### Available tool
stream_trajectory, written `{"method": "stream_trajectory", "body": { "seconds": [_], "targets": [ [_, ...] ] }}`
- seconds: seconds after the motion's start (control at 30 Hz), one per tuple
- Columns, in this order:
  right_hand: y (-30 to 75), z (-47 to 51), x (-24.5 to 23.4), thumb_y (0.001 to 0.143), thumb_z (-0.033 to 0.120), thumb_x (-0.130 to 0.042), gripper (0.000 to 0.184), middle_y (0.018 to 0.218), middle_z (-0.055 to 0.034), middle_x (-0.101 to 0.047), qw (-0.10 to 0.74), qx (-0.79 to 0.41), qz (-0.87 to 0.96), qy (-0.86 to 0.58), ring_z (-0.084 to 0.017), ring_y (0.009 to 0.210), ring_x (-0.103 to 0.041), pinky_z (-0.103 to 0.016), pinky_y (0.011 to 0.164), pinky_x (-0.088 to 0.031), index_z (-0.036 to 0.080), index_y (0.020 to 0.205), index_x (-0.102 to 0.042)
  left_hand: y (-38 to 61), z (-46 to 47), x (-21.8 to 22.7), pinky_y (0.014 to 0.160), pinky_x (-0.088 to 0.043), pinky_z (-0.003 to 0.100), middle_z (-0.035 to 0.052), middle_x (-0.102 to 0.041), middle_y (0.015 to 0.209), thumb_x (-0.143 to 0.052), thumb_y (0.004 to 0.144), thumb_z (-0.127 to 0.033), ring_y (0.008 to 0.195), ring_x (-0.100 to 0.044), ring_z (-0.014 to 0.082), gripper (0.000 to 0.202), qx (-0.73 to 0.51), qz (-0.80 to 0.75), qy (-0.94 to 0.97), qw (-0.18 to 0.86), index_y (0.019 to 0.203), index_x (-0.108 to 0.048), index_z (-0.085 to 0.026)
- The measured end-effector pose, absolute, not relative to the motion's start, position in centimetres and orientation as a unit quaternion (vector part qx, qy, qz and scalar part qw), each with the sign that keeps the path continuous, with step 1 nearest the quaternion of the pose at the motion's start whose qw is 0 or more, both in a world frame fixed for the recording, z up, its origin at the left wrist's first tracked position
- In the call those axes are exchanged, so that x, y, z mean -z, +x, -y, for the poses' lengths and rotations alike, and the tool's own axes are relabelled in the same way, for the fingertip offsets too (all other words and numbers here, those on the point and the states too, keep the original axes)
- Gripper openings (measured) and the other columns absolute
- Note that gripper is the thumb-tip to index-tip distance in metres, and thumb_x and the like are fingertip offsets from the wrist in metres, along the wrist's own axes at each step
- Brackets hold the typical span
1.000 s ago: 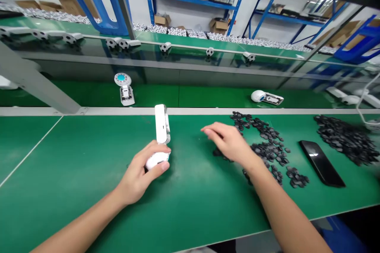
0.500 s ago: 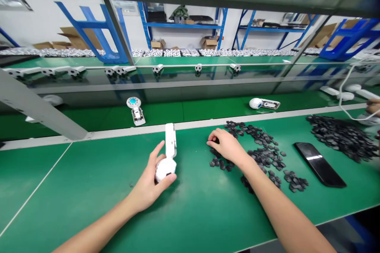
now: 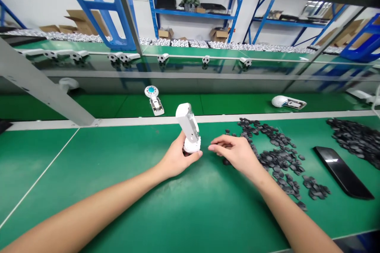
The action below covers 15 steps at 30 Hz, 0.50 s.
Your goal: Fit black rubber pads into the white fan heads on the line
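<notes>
- The left hand (image 3: 178, 159) is clamped around the rounded base of a white plastic device (image 3: 187, 123), with the thumb across the front and the fingers behind it.
- The device stands tilted above the table, its long rectangular body leaning up and to the left of the base.
- The right hand (image 3: 234, 155) is open and holds nothing, its fingers (image 3: 218, 147) lying together and lightly curved, just beside the left hand.
- A small black piece (image 3: 227, 162) lies just below the right palm, at the edge of a scattered band of black pieces (image 3: 276, 158) on the green table (image 3: 59, 178).
- A second, denser heap of black pieces (image 3: 353, 138) lies farther right.
- A glossy black panel (image 3: 342, 172) lies flat between the 2 heaps, nearer the table's front edge.
- A pale grey rail (image 3: 124, 123) runs along the far side of the table.
- Beyond the rail, on a green surface, lie 2 white devices: 1 with a blue disc (image 3: 154, 101) and 1 with a rounded white head (image 3: 287, 102).
- Farther back stand a row of white units with football-patterned balls (image 3: 162, 58) and blue metal shelving (image 3: 192, 13) holding cardboard boxes (image 3: 219, 35).
</notes>
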State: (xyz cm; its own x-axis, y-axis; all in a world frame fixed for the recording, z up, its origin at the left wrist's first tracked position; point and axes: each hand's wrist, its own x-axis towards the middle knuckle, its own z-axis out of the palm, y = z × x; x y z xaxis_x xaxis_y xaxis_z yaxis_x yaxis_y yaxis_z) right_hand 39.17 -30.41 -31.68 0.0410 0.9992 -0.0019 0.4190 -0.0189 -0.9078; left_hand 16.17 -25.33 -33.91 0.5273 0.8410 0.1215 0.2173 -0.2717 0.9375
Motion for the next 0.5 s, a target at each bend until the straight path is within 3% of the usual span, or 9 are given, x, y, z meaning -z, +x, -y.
{"method": "stream_trajectory", "body": {
  "seconds": [0.1, 0.27, 0.4, 0.5],
  "targets": [
    [38.7, 30.7, 31.3, 0.083, 0.049, -0.081, 0.03, 0.075, -0.0055, -0.079, 0.406, -0.407, 0.55, -0.605, -0.022, 0.069, -0.075, -0.032, 0.068, -0.062, 0.019, 0.084, -0.081, 16.2, 25.4, 33.9, 0.08, -0.051, 0.031, 0.0046, -0.062, 0.108, -0.075, 0.089, -0.032, 0.092, -0.06, 0.0205, 0.047, -0.328, -0.352, 0.718, 0.503, 0.128, -0.051, -0.021],
    [38.5, 31.1, 30.9, 0.085, 0.042, -0.081, 0.038, 0.11, -0.0083, -0.082, 0.41, -0.482, 0.538, -0.557, -0.025, 0.103, -0.079, -0.034, 0.093, -0.063, 0.022, 0.117, -0.079, 16.4, 25.3, 34.1, 0.077, -0.051, 0.03, 0.0049, -0.061, 0.108, -0.075, 0.088, -0.028, 0.091, -0.059, 0.0201, 0.044, -0.329, -0.347, 0.715, 0.511, 0.125, -0.052, -0.022],
    [37.6, 31.4, 30.8, 0.086, 0.045, -0.08, 0.032, 0.091, -0.0088, -0.083, 0.415, -0.509, 0.497, -0.567, -0.021, 0.077, -0.08, -0.029, 0.07, -0.064, 0.018, 0.103, -0.082, 16.5, 25.4, 33.9, 0.077, -0.05, 0.031, 0.0064, -0.063, 0.112, -0.074, 0.087, -0.025, 0.093, -0.06, 0.0212, 0.044, -0.323, -0.345, 0.732, 0.49, 0.125, -0.053, -0.021],
    [36.6, 31.5, 30.8, 0.08, 0.045, -0.086, 0.03, 0.081, -0.0075, -0.081, 0.409, -0.539, 0.468, -0.568, -0.019, 0.072, -0.078, -0.025, 0.065, -0.062, 0.016, 0.09, -0.08, 16.6, 25.5, 33.6, 0.082, -0.05, 0.033, 0.0079, -0.064, 0.117, -0.073, 0.087, -0.025, 0.099, -0.061, 0.0236, 0.043, -0.319, -0.33, 0.757, 0.465, 0.126, -0.056, -0.02]
  ]
}}
